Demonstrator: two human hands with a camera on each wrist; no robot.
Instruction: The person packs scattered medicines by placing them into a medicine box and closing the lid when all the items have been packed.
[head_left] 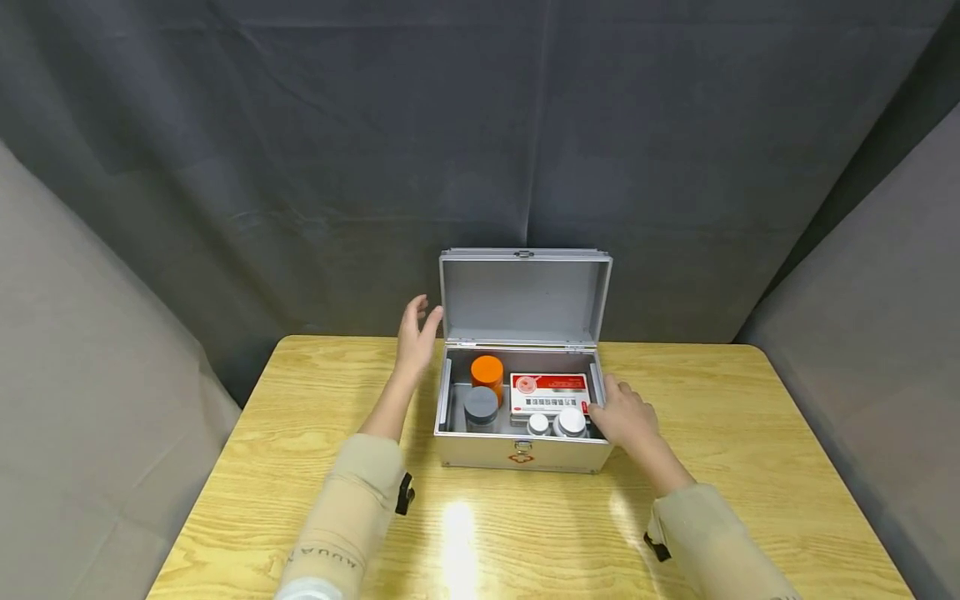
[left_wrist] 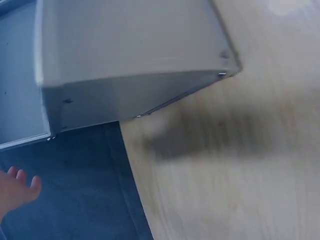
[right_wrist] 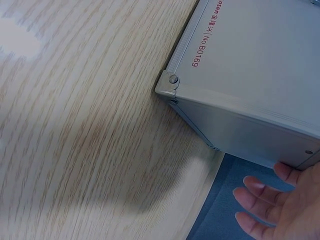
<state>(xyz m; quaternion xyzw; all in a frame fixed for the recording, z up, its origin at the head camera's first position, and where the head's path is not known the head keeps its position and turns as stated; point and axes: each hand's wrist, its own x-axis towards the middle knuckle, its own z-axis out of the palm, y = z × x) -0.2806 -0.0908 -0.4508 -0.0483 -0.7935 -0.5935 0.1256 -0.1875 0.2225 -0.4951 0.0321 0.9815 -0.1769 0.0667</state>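
Observation:
A silver medicine case [head_left: 480, 452] with a red cross emblem stands on the table, its lid [head_left: 525, 300] raised upright. Inside are an orange bottle [head_left: 487, 369], a grey-capped jar [head_left: 481, 405], a red-and-white medicine carton [head_left: 549, 393] and two white-capped bottles [head_left: 572, 422]. Just left of the raised lid is my left hand [head_left: 417, 337], fingers loosely spread and holding nothing. My right hand [head_left: 627, 414] is at the case's right wall, thumb by the rim. In the right wrist view its fingers [right_wrist: 260, 205] are loosely bent, with the thumb close to the side panel; contact is unclear.
The light wooden table [head_left: 315, 467] extends on both sides of the case and in front of it. A dark grey curtain [head_left: 360, 167] hangs right behind the table, and pale cloth panels [head_left: 82, 400] flank it. Black straps circle both sleeves.

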